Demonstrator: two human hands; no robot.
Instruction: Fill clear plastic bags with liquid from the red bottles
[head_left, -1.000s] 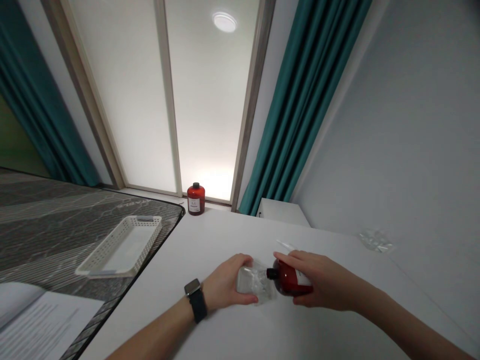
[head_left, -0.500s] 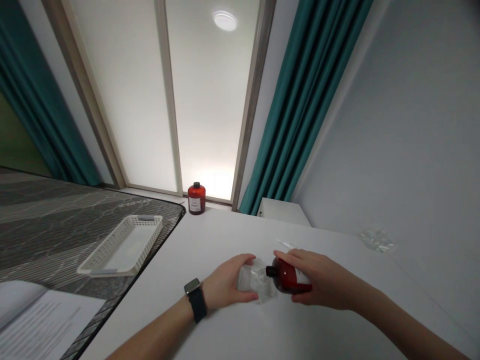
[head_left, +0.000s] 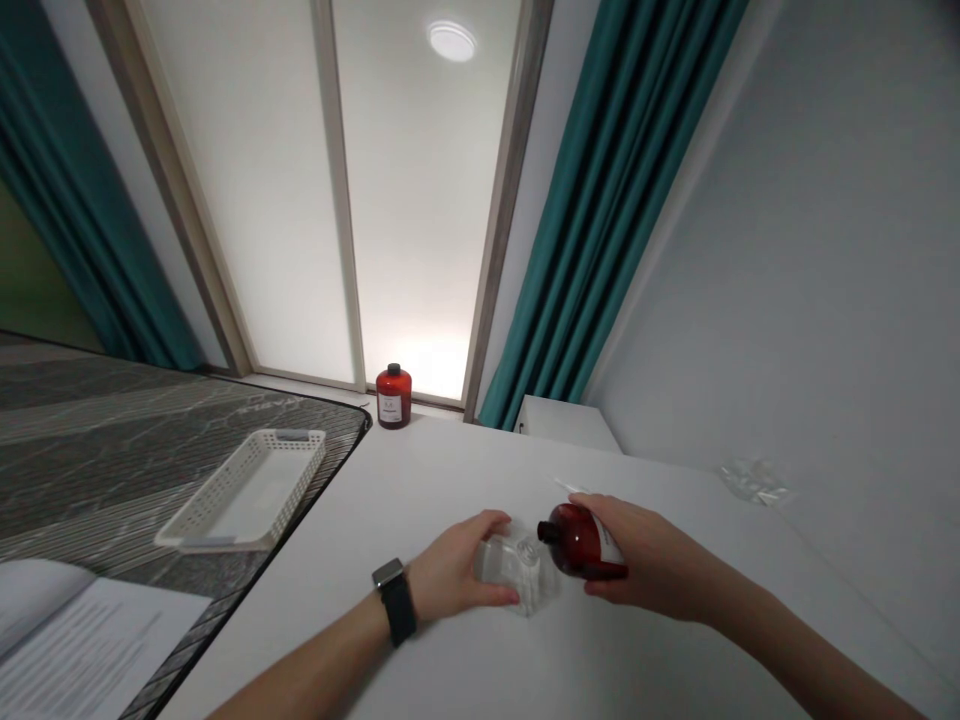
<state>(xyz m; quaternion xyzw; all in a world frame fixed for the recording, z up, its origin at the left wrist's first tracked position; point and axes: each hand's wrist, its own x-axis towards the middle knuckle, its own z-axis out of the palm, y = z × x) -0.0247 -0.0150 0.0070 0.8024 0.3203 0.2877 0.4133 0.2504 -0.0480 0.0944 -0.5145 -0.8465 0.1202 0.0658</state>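
My left hand (head_left: 461, 565), with a dark smartwatch (head_left: 395, 600) on its wrist, is closed around a clear squarish bottle (head_left: 517, 568) standing on the white table. A small round mouth shows on the bottle's top. My right hand (head_left: 637, 550) grips a red-brown bottle (head_left: 581, 540) with a white label. It is tilted nearly onto its side, its black neck pointing left, above and just right of the clear bottle's mouth. No flow of liquid can be made out. Behind my right hand lies a thin clear piece (head_left: 570, 486), partly hidden.
Another red-brown bottle (head_left: 394, 398) with a dark cap stands at the white table's (head_left: 420, 480) far left corner. Crumpled clear plastic (head_left: 754, 480) lies by the right wall. On the grey patterned surface at left are a white basket (head_left: 292, 495) and an open booklet (head_left: 112, 640).
The red-brown bottle in my right hand has risen slightly and shifted right, with its neck a little higher. My left hand has barely moved, and more of the clear bottle's top shows.
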